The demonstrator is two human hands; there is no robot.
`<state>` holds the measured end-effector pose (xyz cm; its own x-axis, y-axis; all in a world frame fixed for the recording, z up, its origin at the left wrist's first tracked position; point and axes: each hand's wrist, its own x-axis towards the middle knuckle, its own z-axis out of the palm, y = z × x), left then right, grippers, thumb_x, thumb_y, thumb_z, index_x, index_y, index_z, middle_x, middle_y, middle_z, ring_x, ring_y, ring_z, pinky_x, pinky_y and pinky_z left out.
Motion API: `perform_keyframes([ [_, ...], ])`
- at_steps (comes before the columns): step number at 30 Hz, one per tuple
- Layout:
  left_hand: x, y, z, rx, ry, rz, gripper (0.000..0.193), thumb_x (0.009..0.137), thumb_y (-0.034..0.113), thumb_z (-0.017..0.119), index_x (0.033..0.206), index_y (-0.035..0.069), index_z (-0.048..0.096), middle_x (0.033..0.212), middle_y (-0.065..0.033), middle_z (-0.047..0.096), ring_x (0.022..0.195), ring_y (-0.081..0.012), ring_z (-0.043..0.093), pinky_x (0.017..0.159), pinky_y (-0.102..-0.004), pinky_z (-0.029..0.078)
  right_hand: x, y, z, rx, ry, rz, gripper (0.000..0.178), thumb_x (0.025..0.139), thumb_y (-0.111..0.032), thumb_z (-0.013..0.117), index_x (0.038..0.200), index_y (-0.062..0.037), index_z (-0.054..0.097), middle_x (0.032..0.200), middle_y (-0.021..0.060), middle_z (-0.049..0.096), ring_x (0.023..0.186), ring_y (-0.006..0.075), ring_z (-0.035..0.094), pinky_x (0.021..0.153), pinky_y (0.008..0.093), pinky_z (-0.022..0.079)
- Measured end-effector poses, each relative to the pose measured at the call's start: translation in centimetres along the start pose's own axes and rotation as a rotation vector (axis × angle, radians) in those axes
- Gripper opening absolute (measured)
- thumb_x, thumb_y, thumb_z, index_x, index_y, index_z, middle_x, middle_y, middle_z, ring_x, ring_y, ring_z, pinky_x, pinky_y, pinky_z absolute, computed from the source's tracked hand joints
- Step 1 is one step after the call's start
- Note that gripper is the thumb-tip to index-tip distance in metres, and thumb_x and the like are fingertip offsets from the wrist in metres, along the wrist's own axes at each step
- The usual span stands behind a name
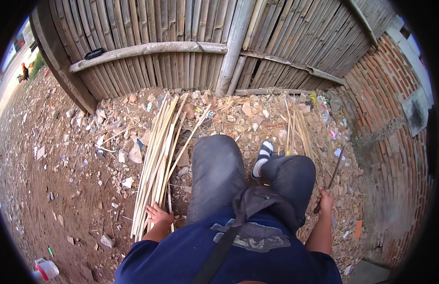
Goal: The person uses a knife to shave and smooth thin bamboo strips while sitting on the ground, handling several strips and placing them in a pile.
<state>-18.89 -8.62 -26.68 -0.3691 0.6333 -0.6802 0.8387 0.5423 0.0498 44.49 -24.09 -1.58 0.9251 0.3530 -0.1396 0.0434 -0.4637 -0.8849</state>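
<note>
A bundle of long, pale split bamboo strips lies on the ground to my left, pointing toward the bamboo wall. My left hand rests on the near end of these strips, with its fingers apart. On the other side, my right hand is wrapped round a long dark knife. Its narrow blade points up and away, beside the brick wall. The part of the handle inside my fist is hidden. Between the hands are my bent knees in dark trousers and one sandalled foot.
Ahead stands a bamboo wall with a horizontal pole, and a small black object sits on that pole. A brick wall closes the right side. More thin strips lie beyond my foot. Stones and litter cover the soil. A white container lies lower left.
</note>
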Motion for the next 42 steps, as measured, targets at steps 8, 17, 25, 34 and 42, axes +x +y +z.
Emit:
perform_keyframes([
  [8,-0.9,0.6,-1.7,-0.025,0.008,0.044,0.105,0.086,0.044,0.073,0.163,0.017,0.007,0.168,-0.0243,-0.004,0.156,-0.0412,-0.003,0.121,-0.0609,0.019,0.2,10.2,-1.9,-0.088,-0.020,0.179,0.022,0.086,-0.015,0.075,0.094,-0.0093,0.055,0.063,0.0012,0.054,0.047,0.0128,0.050,0.042,0.0290,0.039],
  [17,0.4,3.0,1.5,-0.027,0.415,-0.100,0.087,0.084,0.036,0.073,0.155,0.015,0.028,0.162,-0.0261,0.020,0.152,-0.0402,0.020,0.117,-0.0579,0.029,-0.5,13.3,3.0,-0.411,-0.039,0.086,0.040,0.073,-0.027,0.078,0.102,0.0009,0.072,0.097,0.0229,0.073,0.094,0.0382,0.070,0.087,0.0437,0.053],
  [25,11.6,-4.2,1.9,0.151,0.606,0.081,0.078,0.082,0.032,0.075,0.149,0.014,0.040,0.155,-0.0262,0.039,0.146,-0.0400,0.036,0.117,-0.0527,0.033,0.5,23.5,2.5,-0.459,-0.052,0.155,0.040,0.072,-0.028,0.075,0.099,0.0011,0.071,0.095,0.0267,0.071,0.095,0.0427,0.069,0.086,0.0479,0.053],
  [34,11.0,-4.2,0.4,0.248,0.448,0.150,0.071,0.084,0.032,0.073,0.146,0.012,0.045,0.144,-0.0255,0.052,0.135,-0.0379,0.050,0.111,-0.0463,0.040,-2.2,30.8,5.8,-0.546,-0.170,0.139,0.041,0.073,-0.029,0.073,0.096,0.0047,0.068,0.097,0.0315,0.068,0.097,0.0487,0.065,0.085,0.0515,0.052],
  [42,9.2,-3.9,0.3,0.240,0.257,0.164,0.069,0.086,0.032,0.071,0.146,0.010,0.044,0.142,-0.0255,0.054,0.132,-0.0377,0.052,0.109,-0.0457,0.042,-3.4,31.2,6.3,-0.552,-0.210,0.172,0.054,0.075,-0.035,0.076,0.113,0.0044,0.068,0.106,0.0326,0.068,0.107,0.0462,0.065,0.091,0.0483,0.052],
])
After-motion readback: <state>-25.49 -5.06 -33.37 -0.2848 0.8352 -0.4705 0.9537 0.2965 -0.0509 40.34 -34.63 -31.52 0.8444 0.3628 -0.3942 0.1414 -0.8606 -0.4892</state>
